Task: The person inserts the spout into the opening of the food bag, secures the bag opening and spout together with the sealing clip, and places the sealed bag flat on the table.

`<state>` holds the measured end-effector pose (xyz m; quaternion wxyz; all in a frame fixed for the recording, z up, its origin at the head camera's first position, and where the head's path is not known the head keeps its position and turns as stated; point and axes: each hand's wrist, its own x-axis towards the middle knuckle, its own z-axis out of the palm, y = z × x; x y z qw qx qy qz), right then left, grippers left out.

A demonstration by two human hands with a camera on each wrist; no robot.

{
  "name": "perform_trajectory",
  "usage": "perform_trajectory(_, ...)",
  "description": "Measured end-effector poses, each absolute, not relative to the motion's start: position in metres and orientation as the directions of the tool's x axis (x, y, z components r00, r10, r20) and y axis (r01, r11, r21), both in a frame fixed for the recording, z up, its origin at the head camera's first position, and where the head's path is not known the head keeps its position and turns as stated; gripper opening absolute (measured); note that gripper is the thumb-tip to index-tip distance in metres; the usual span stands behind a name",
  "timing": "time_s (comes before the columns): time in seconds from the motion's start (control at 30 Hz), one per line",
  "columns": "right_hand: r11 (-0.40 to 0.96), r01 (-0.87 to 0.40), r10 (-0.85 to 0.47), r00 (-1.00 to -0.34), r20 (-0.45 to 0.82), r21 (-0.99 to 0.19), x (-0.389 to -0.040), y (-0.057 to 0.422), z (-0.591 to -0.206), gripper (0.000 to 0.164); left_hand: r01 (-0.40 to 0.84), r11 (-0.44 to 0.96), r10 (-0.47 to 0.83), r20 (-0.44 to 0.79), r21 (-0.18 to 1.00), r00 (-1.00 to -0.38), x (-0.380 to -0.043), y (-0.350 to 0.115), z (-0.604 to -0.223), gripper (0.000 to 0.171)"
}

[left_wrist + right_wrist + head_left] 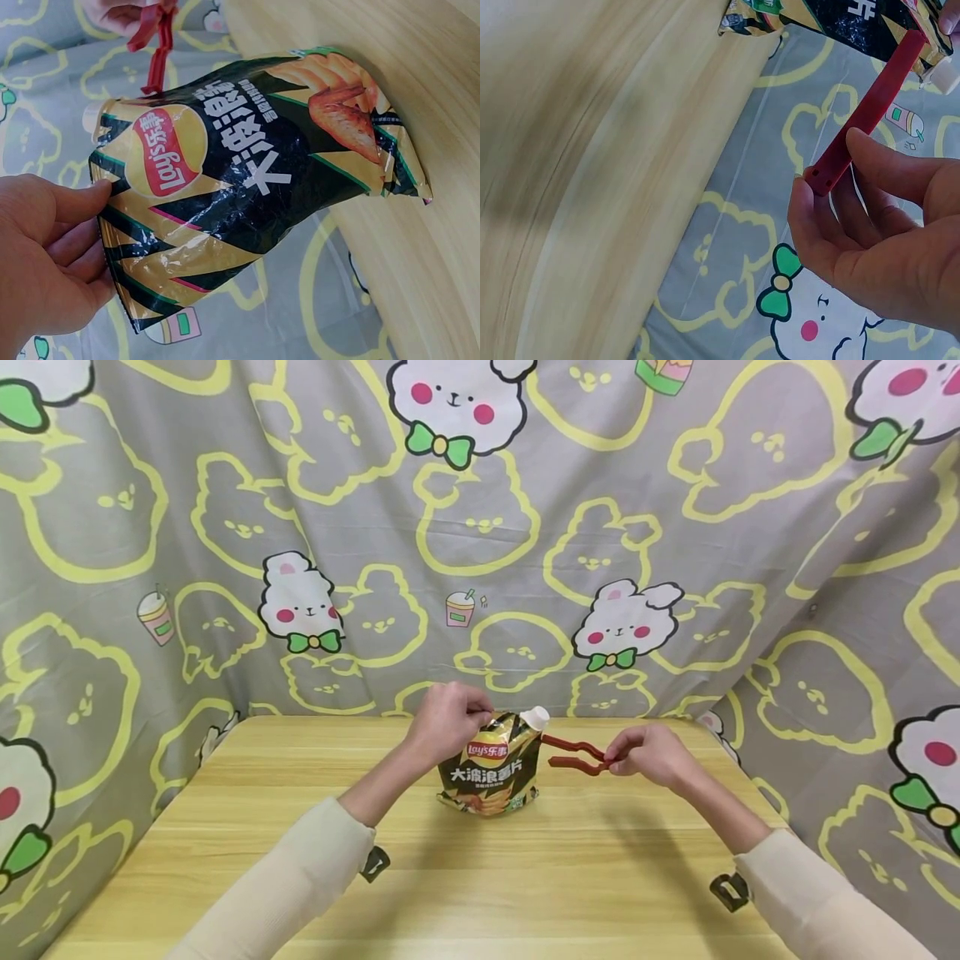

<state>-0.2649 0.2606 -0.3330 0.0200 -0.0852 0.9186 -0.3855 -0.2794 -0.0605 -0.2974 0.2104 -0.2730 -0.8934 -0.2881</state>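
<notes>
A black and gold Lay's potato chip bag [491, 772] stands on the table, its top lifted and tilted. My left hand [446, 718] pinches the top left edge between thumb and fingers; in the left wrist view, that hand [52, 255] grips the crimped edge. At the bag's other top corner is a white cap [536, 718]. To its right my right hand [645, 756] holds a red bag clip [577, 747] by one end, thumb on top. The clip's two arms are spread toward the bag, and the upper one reaches the bag's edge just below the cap.
The light wood table [300, 852] ends against a grey curtain [480, 660] printed with yellow outlines and white rabbits, which also hangs at both sides. Black wrist mounts [729, 891] show under the cream sleeves [810, 893].
</notes>
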Motion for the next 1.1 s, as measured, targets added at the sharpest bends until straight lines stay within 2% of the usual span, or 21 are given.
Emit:
perform_trajectory(0.37, 0.649, -0.122, -0.146, -0.989, 0.035, -0.751, -0.268, 0.26, -0.337, 0.012, 0.611, 0.685, 0.367, 0.535, 0.397, -0.76, -0.279, -0.061, -0.296, 0.012)
perform_trajectory(1.1, 0.568, -0.163, -0.128, -0.986, 0.109, -0.807, -0.265, 0.218, -0.329, 0.016, 0.608, 0.691, 0.369, 0.533, 0.39, -0.761, -0.28, -0.059, -0.298, 0.01)
